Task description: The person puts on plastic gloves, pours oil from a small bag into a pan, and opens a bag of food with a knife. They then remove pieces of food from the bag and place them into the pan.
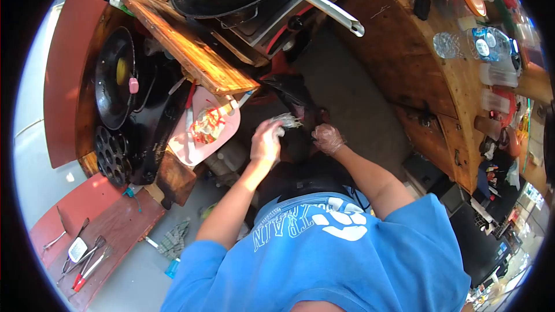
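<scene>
Fingers (276, 133) of the left hand (266, 143) are curled and pinched shut on a crumpled wisp of clear wrap (287, 119), which sticks up and out from the fingertips. The right hand (328, 138), in a thin see-through glove, is clenched into a loose fist just beside it; whether it grips anything cannot be told. Both hands hang close together, apart but near, over a black bag (289, 88) that sits low on the floor between the two work surfaces.

To the left, the rounded corner of a pink cutting board (191, 150) with red and yellow scraps reaches near the left hand. Above it a wooden board (191, 49) juts out on a slant, and the long handle of a wok (324, 3) crosses overhead. To the right, the curved edge of a wooden counter (404, 75) bounds the space. Open room lies in the grey floor strip (352, 92) between bag and counter.
</scene>
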The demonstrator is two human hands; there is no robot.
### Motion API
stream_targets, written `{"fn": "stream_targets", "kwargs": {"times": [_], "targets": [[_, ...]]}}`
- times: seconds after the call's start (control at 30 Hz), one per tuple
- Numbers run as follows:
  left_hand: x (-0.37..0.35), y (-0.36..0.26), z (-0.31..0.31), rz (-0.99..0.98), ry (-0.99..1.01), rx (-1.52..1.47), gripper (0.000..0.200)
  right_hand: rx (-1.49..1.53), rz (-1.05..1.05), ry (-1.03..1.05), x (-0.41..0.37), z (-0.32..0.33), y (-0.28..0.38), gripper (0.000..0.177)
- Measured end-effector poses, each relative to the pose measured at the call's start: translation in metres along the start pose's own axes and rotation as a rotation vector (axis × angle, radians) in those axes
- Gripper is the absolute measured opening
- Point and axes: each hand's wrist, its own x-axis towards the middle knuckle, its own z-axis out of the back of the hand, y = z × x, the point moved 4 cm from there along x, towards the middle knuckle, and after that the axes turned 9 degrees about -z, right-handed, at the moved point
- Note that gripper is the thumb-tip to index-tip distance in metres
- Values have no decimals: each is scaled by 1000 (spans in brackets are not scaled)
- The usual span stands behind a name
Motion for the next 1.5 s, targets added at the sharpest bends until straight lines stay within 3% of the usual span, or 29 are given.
{"fn": "stream_targets", "kwargs": {"times": [0.07,0.13,0.17,0.23,0.27,0.3,0.33,0.37,0.4,0.43,0.53,0.6,0.67,0.83,0.9,0.93,1.07,1.13,1.23,1.27,1.33,1.37,1.43,1.47,1.5], "targets": [[17,18,-40,9,68,27,30,-3,23,-4,-7,8,-3,18],[38,24,-83,37,400,210,29,-5,55,-1,-12,16,0,21],[48,26,-97,50,387,198,29,9,92,-29,-15,23,4,22],[57,30,-132,57,707,218,28,17,156,-37,-26,35,6,24],[58,35,-148,84,686,217,28,33,151,-58,-27,41,8,25],[53,49,-172,121,788,304,29,55,156,-81,-25,43,13,28],[50,59,-183,168,891,394,31,87,223,-236,-27,44,12,27],[53,44,-171,173,978,442,35,103,271,-229,-26,46,16,27],[50,40,-167,146,912,435,47,31,203,-78,-22,47,18,25],[57,24,-152,222,1009,431,57,-50,129,70,-19,46,18,22],[46,21,-130,204,848,302,59,-35,166,37,-17,39,16,21],[38,10,-103,24,728,336,55,-33,200,39,-15,34,12,20],[31,6,-85,-35,652,332,53,-41,224,46,-12,41,16,19],[9,8,-47,-99,487,328,52,-338,65,364,6,65,39,27],[-7,12,-15,-137,386,242,45,-408,39,385,10,32,23,30],[-16,9,13,-232,205,205,32,-468,0,402,13,21,15,32],[-46,25,117,-115,-155,307,18,-507,-35,553,28,22,36,40],[-65,50,166,193,-378,445,18,-581,-143,652,37,48,70,44],[-95,124,201,478,-199,620,44,-575,-290,623,54,61,95,42],[-100,138,202,479,-209,619,44,-583,-285,617,60,66,107,42],[-99,154,209,538,-43,545,49,-504,-409,627,75,80,135,41],[-96,152,213,608,14,469,49,-510,-407,617,82,87,151,41],[-85,140,223,755,196,444,48,-145,-300,495,102,102,191,39],[-92,150,220,786,227,469,51,-143,-226,395,113,108,210,36],[-103,153,217,686,109,575,45,-148,-222,383,123,107,224,36]]}}
